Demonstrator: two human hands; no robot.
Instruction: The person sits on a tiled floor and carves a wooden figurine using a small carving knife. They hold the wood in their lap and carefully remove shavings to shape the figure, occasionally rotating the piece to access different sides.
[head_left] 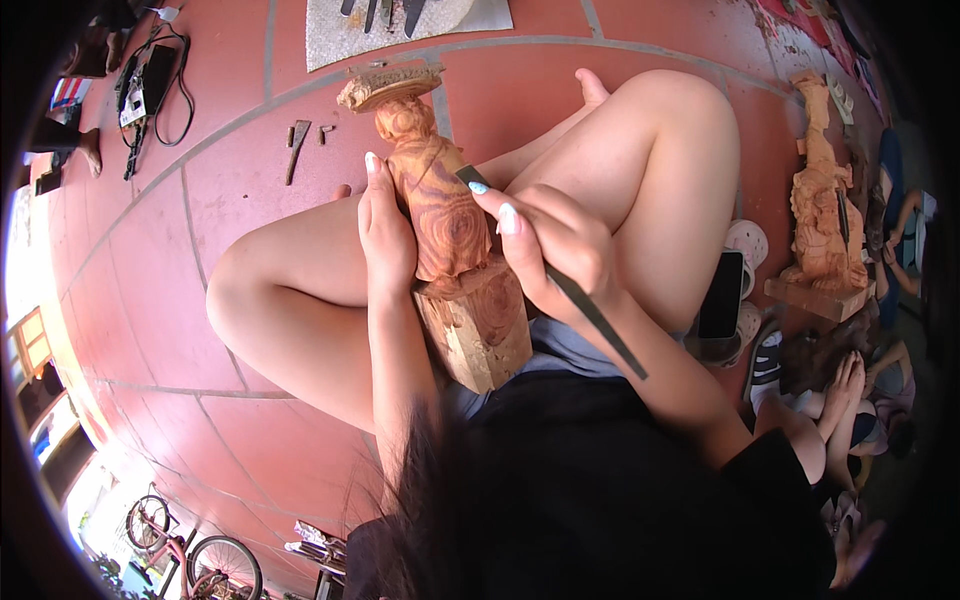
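A carved wooden figure (445,215) with swirling grain lies tilted in my lap, its wide hat-like top (390,88) pointing away from me and its block base (480,335) close to my body. Along the figure's left side my left hand (388,222) is wrapped, steadying it. Between the thumb and fingers of my right hand (555,240) is a flat, dark metal carving tool (600,325). The tool's far end meets the figure's upper right side, while its long shaft runs back over my wrist.
A small chisel (297,150) rests on the red tiles ahead. Several blades lie on a pale mat (405,25) at the far edge. A corded black device (148,85) sits far left. To the right are a phone (721,295), a larger carving (825,200) and other people.
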